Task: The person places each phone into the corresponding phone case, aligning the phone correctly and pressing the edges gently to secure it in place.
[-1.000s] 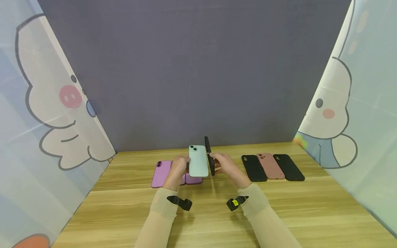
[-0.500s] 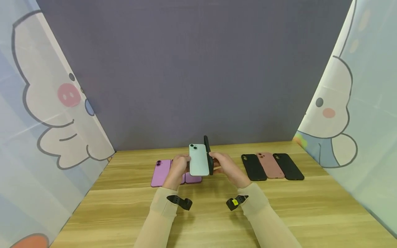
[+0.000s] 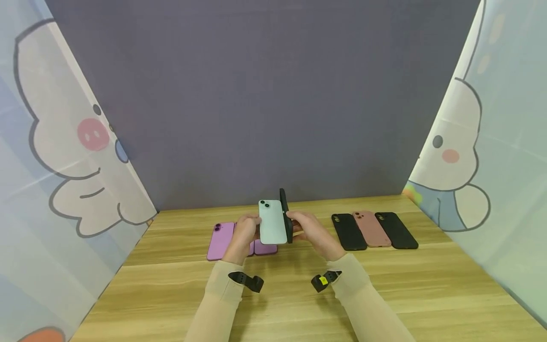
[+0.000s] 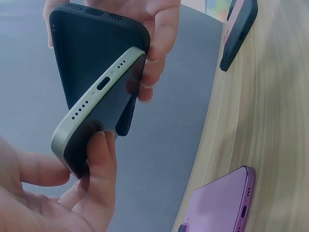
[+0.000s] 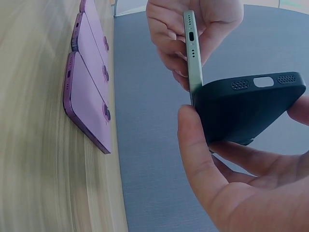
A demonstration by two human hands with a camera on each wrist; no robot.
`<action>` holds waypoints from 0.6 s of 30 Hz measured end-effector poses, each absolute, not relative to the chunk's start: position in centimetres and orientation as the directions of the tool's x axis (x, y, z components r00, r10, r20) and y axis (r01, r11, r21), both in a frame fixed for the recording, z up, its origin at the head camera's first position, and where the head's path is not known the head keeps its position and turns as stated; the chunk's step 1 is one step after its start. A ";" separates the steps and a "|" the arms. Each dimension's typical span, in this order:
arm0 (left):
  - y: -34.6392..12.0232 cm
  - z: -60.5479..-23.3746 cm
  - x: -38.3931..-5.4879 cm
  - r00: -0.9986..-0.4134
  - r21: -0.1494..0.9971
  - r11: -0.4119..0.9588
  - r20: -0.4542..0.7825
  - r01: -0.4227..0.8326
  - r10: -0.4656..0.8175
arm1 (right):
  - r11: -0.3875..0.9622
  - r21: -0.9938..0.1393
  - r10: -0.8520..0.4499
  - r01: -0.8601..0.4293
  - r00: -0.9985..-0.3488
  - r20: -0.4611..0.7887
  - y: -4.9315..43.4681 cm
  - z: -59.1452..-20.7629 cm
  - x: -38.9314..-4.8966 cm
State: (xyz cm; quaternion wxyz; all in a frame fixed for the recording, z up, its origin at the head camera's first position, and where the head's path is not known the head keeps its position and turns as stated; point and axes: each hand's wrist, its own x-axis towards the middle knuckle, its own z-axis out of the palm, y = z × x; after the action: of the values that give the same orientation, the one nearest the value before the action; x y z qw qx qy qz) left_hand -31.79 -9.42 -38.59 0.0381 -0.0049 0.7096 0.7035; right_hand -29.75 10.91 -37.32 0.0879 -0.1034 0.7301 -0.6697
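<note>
A pale mint-green phone [image 3: 272, 223] is held up over the table, its back with two camera lenses facing the head camera. My left hand [image 3: 245, 233] grips its left edge, with thumb and fingers on either side in the left wrist view. My right hand [image 3: 313, 232] holds a black phone case [image 5: 248, 106], which stands nearly edge-on in the head view. One long edge of the phone [image 4: 96, 96] meets a side of the case at an angle. The rest of the phone lies outside the case, whose hollow inside shows in the left wrist view.
Purple phones [image 3: 220, 241] lie side by side on the wooden table [image 3: 282, 304] behind my left hand, partly hidden by it. To the right lie a black case [image 3: 349, 232], a pink case [image 3: 372, 229] and another black case [image 3: 396, 231]. A grey panel [image 3: 265, 104] closes off the back.
The gap between the phone and the black case has narrowed, and their edges now meet in the head view. Both hands keep nearly the same place and grip.
</note>
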 end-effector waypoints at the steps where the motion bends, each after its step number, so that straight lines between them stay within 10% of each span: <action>1: -9.5 -38.6 -31.7 -0.997 0.998 0.010 -0.059 -0.059 0.045 | 0.087 -0.996 -0.272 -0.032 -0.962 0.007 10.9 -37.3 -29.7; 18: -9.5 -38.6 -31.8 -0.997 0.998 0.017 -0.062 -0.062 0.048 | 0.127 -0.991 -0.275 -0.039 -0.961 0.002 10.8 -37.1 -29.6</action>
State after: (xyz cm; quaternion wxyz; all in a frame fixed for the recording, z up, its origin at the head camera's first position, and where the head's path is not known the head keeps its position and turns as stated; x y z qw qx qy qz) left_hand -31.81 -9.51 -38.56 0.0393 -0.0047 0.7120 0.7011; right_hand -29.56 10.78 -37.08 0.0908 -0.1054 0.7453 -0.6521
